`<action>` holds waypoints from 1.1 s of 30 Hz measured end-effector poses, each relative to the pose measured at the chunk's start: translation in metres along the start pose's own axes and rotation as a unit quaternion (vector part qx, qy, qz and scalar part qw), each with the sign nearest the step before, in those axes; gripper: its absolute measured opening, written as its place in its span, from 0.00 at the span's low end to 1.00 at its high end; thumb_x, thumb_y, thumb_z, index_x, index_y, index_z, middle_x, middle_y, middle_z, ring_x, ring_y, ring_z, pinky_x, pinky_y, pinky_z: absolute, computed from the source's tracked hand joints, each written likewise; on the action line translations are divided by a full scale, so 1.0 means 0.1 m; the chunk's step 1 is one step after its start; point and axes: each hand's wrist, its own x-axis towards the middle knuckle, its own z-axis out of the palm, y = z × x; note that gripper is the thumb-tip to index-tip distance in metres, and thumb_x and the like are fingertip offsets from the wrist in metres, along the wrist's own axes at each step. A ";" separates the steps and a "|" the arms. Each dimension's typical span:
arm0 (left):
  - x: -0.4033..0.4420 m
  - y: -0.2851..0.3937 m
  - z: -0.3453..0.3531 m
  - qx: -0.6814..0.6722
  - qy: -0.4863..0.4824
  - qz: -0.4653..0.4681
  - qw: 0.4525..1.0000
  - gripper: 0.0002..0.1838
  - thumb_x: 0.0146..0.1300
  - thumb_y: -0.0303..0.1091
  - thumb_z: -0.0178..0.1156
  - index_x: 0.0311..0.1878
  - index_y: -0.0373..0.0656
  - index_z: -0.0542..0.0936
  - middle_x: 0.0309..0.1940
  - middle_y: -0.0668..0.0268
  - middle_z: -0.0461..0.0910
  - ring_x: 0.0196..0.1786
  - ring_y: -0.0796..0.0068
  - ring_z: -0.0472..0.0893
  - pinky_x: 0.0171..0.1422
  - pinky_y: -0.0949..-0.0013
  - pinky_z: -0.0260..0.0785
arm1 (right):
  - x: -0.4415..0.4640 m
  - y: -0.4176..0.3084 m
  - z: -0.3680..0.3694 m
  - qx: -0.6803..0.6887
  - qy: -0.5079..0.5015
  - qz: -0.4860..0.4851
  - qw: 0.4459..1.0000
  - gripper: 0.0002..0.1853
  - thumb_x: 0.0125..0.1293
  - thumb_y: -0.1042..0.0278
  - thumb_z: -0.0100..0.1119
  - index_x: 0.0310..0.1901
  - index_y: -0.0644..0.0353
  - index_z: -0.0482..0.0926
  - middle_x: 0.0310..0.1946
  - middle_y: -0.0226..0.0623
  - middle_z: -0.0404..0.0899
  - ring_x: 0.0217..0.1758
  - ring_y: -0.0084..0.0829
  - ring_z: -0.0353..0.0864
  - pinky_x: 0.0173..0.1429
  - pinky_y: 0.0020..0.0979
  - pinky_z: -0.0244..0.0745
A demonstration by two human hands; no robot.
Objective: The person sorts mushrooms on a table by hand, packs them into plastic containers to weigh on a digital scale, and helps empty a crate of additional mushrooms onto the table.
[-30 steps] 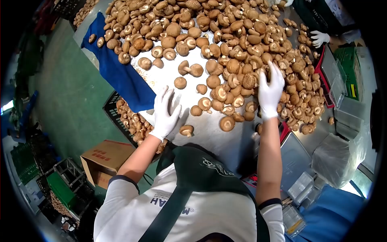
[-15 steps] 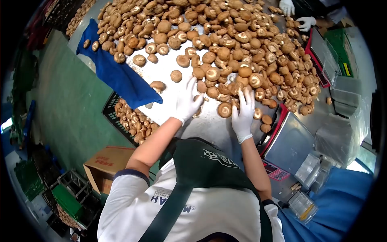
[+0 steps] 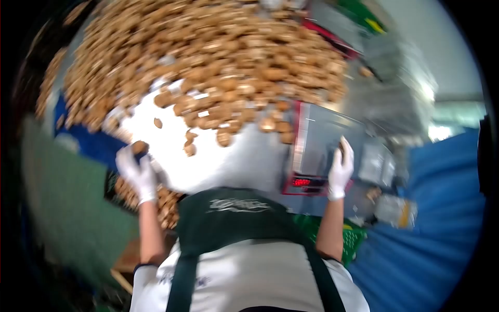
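Motion blurs the view. My left hand (image 3: 136,174), in a white glove, is at the table's left edge by the blue cloth (image 3: 91,146), its fingers around a brown mushroom (image 3: 139,147). My right hand (image 3: 340,167), also gloved, is over the right side of a scale (image 3: 322,136) with a red rim and a lit red display. Its fingers are curled together near a small dark thing at the fingertips, too blurred to name. The big mushroom pile (image 3: 208,57) covers the far part of the metal table (image 3: 244,166).
Below my left hand stands a dark crate (image 3: 112,192) of mushrooms. Clear plastic boxes (image 3: 377,161) lie right of the scale, near blue sheeting (image 3: 442,208). A green crate (image 3: 353,240) is by my right forearm. A second scale (image 3: 332,31) stands at the back.
The view has swung right. My hands have moved apart, the left to the cloth and the right from the mushrooms to the scale. The left now has a mushroom at its fingers.
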 end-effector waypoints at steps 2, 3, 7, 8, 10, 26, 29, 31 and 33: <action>-0.03 -0.14 0.10 -0.008 -0.069 -0.066 0.995 0.27 0.58 0.29 0.63 0.62 0.35 0.73 0.54 0.47 0.78 0.59 0.46 0.74 0.69 0.52 0.61 | 0.12 0.64 -0.49 -0.063 0.096 0.038 0.993 0.19 0.68 0.75 0.52 0.60 0.66 0.75 0.59 0.48 0.76 0.64 0.43 0.74 0.70 0.38 0.65; -0.05 -0.17 0.12 -0.012 -0.119 -0.129 0.984 0.28 0.57 0.28 0.63 0.63 0.35 0.74 0.52 0.48 0.79 0.57 0.47 0.76 0.66 0.53 0.64 | 0.17 0.93 -0.71 -0.106 0.130 0.053 0.984 0.20 0.68 0.74 0.53 0.62 0.66 0.74 0.60 0.48 0.75 0.65 0.44 0.72 0.70 0.39 0.64; 0.00 -0.12 0.38 -0.141 -0.104 -0.049 0.983 0.26 0.61 0.25 0.60 0.64 0.34 0.73 0.51 0.50 0.81 0.51 0.57 0.81 0.59 0.62 0.71 | 0.31 1.78 -1.19 -0.359 0.202 0.055 0.910 0.26 0.69 0.63 0.53 0.67 0.63 0.69 0.63 0.52 0.72 0.68 0.49 0.67 0.71 0.44 0.62; -0.07 -0.07 0.51 -0.229 -0.119 -0.115 0.959 0.25 0.63 0.27 0.62 0.64 0.32 0.73 0.51 0.53 0.80 0.51 0.65 0.80 0.57 0.65 0.71 | 0.31 2.08 -1.24 -0.373 0.179 0.105 0.904 0.23 0.71 0.60 0.50 0.63 0.65 0.73 0.60 0.55 0.74 0.64 0.52 0.72 0.69 0.44 0.64; -0.10 0.20 0.55 -0.207 -0.143 -0.146 0.957 0.26 0.65 0.32 0.63 0.65 0.34 0.72 0.53 0.54 0.77 0.54 0.66 0.77 0.59 0.66 0.70 | 0.20 2.78 -1.33 -0.432 -0.029 0.200 0.879 0.22 0.75 0.54 0.39 0.53 0.59 0.79 0.50 0.56 0.80 0.53 0.59 0.78 0.58 0.52 0.71; -0.42 1.13 0.49 -0.141 -0.025 -0.093 0.985 0.34 0.63 0.30 0.62 0.71 0.37 0.62 0.71 0.44 0.56 0.74 0.46 0.58 0.76 0.52 0.54 | 0.33 2.95 -2.00 -0.228 0.110 0.229 0.940 0.20 0.72 0.56 0.53 0.48 0.66 0.83 0.40 0.44 0.85 0.43 0.38 0.82 0.50 0.34 0.73; -0.43 1.40 0.40 -0.151 -0.015 -0.024 0.988 0.29 0.62 0.30 0.60 0.68 0.38 0.67 0.69 0.44 0.60 0.71 0.45 0.61 0.75 0.51 0.55 | 0.41 2.24 -2.10 -0.222 0.249 0.168 0.928 0.19 0.73 0.56 0.53 0.47 0.64 0.83 0.44 0.43 0.86 0.47 0.42 0.84 0.53 0.36 0.75; -0.43 1.70 0.42 -0.173 -0.057 0.004 0.983 0.26 0.61 0.29 0.61 0.64 0.39 0.71 0.67 0.46 0.65 0.68 0.45 0.65 0.73 0.52 0.58 | 0.43 1.74 -2.08 -0.190 0.276 0.090 0.938 0.13 0.72 0.63 0.55 0.46 0.63 0.83 0.43 0.42 0.85 0.44 0.37 0.85 0.50 0.34 0.77; -0.40 2.04 0.48 -0.196 -0.114 0.095 0.969 0.25 0.57 0.29 0.62 0.61 0.40 0.74 0.64 0.48 0.69 0.66 0.45 0.68 0.72 0.52 0.60 | 0.30 1.43 -1.81 -0.107 0.261 -0.017 0.959 0.10 0.71 0.68 0.57 0.46 0.63 0.83 0.39 0.41 0.84 0.42 0.38 0.83 0.50 0.34 0.76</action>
